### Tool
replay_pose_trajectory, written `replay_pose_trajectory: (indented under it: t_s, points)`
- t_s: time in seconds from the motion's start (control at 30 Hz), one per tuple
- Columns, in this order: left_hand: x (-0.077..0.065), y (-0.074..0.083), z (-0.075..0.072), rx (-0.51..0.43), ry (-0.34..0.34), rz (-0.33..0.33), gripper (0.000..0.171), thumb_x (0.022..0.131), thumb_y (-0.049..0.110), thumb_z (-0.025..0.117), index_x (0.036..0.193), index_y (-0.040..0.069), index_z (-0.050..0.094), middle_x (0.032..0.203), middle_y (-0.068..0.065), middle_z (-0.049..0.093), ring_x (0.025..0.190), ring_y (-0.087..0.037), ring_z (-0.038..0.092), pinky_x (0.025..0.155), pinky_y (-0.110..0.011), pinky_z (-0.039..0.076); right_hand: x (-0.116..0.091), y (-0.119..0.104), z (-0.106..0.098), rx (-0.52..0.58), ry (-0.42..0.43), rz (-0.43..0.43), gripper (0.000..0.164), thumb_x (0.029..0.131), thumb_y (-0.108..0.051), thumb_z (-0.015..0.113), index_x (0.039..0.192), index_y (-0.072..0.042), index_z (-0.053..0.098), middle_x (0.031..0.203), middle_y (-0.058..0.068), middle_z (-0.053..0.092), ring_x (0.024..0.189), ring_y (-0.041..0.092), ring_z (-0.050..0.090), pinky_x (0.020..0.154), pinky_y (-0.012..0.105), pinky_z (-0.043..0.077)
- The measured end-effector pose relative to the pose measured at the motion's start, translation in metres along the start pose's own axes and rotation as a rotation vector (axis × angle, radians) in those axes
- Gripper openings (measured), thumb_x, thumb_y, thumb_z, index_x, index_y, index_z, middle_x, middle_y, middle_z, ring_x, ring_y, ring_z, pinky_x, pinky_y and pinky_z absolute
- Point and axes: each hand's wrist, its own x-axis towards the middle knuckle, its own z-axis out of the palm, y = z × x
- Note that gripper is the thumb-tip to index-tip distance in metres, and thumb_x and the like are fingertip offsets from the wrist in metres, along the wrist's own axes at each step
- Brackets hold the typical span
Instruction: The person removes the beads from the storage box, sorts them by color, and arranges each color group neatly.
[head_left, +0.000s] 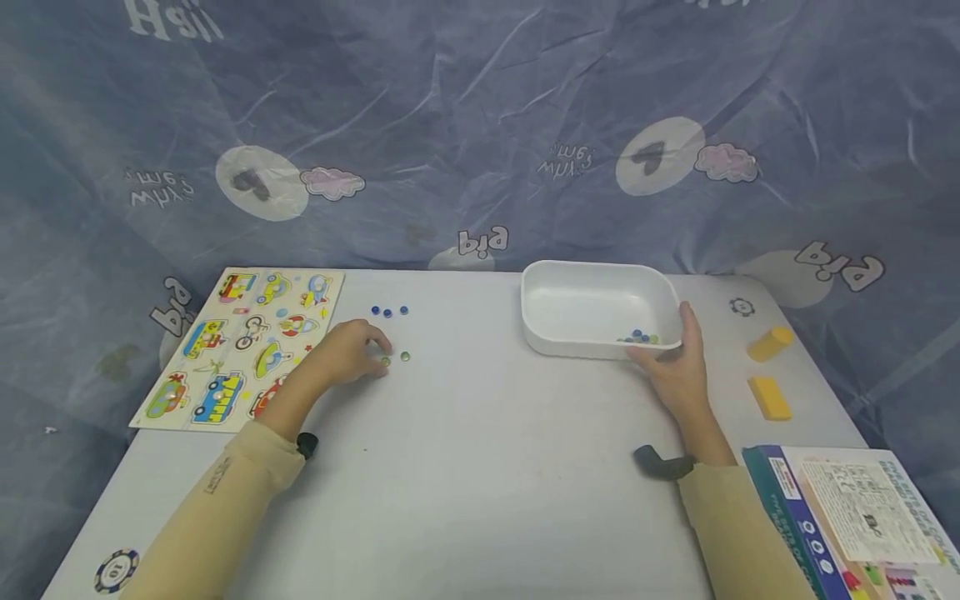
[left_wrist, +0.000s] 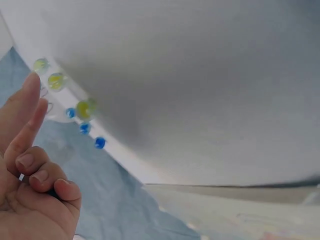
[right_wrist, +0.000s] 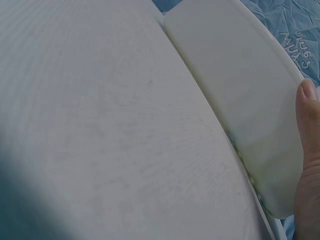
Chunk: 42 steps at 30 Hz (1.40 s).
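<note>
My left hand [head_left: 351, 354] reaches over the table with its thumb and index finger close around a green marble [head_left: 386, 361]. Another green marble [head_left: 406, 356] lies just to the right of it. In the left wrist view the thumb and index finger are extended beside yellow-green marbles [left_wrist: 56, 81], while the other fingers curl into the palm. Three blue marbles [head_left: 387, 313] sit behind them in a short row. My right hand [head_left: 681, 371] grips the near right corner of a white plastic tub [head_left: 585, 347], thumb against its near wall [right_wrist: 240, 95]. Blue and green marbles [head_left: 637, 337] are inside it.
A picture puzzle board [head_left: 247, 333] with vehicles lies at the table's left. Toward the right edge are a yellow cylinder [head_left: 769, 343] and a yellow block [head_left: 770, 398]. A boxed set or book [head_left: 847, 508] occupies the near right corner. Behind the table hangs a blue printed cloth [head_left: 450, 125].
</note>
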Motion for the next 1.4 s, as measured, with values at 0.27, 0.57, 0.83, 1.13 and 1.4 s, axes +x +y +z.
replay_pose_trajectory:
  t_s: [0.27, 0.57, 0.83, 1.13, 1.4]
  points:
    - [-0.008, 0.029, -0.007, -0.011, 0.072, 0.137, 0.037, 0.078, 0.021, 0.077, 0.112, 0.014, 0.066, 0.112, -0.008, 0.061, 0.108, -0.028, 0.056, 0.093, -0.044, 0.045, -0.001, 0.000, 0.000, -0.011, -0.001, 0.010, 0.109, 0.074, -0.046, 0.077, 0.150, -0.038, 0.000, 0.160, -0.009, 0.004, 0.148, 0.017, 0.005, 0.120, 0.045, 0.005]
    - [0.002, 0.103, 0.008, -0.099, 0.168, 0.340, 0.031, 0.082, 0.026, 0.073, 0.111, 0.019, 0.066, 0.086, -0.005, 0.055, 0.076, -0.017, 0.046, 0.067, -0.029, 0.040, 0.000, 0.002, 0.000, -0.003, 0.001, -0.010, 0.109, 0.074, -0.043, 0.078, 0.150, -0.038, 0.001, 0.159, -0.009, 0.005, 0.148, 0.018, 0.007, 0.120, 0.045, 0.006]
    - [0.038, 0.175, 0.043, -0.323, 0.112, 0.508, 0.028, 0.087, 0.029, 0.068, 0.112, 0.018, 0.065, 0.098, -0.002, 0.062, 0.086, -0.012, 0.055, 0.075, -0.023, 0.048, 0.000, 0.003, 0.000, 0.014, 0.009, -0.012, 0.108, 0.073, -0.040, 0.080, 0.150, -0.037, 0.004, 0.159, -0.009, 0.007, 0.148, 0.016, 0.007, 0.120, 0.043, 0.006]
    - [0.086, 0.238, 0.083, -0.362, 0.118, 0.600, 0.026, 0.088, 0.028, 0.067, 0.111, 0.017, 0.066, 0.097, 0.002, 0.062, 0.085, -0.008, 0.056, 0.076, -0.014, 0.044, 0.001, 0.004, 0.001, 0.030, 0.009, -0.034, 0.109, 0.073, -0.037, 0.081, 0.151, -0.034, 0.005, 0.159, -0.009, 0.008, 0.148, 0.016, 0.008, 0.120, 0.045, 0.007]
    - [0.126, 0.261, 0.107, -0.239, 0.038, 0.419, 0.025, 0.087, 0.037, 0.067, 0.109, 0.027, 0.066, 0.098, 0.010, 0.061, 0.090, -0.004, 0.056, 0.078, -0.018, 0.046, 0.002, 0.005, 0.001, 0.070, 0.023, -0.038, 0.106, 0.073, -0.029, 0.081, 0.151, -0.031, 0.009, 0.159, -0.005, 0.010, 0.148, 0.015, 0.008, 0.121, 0.040, 0.006]
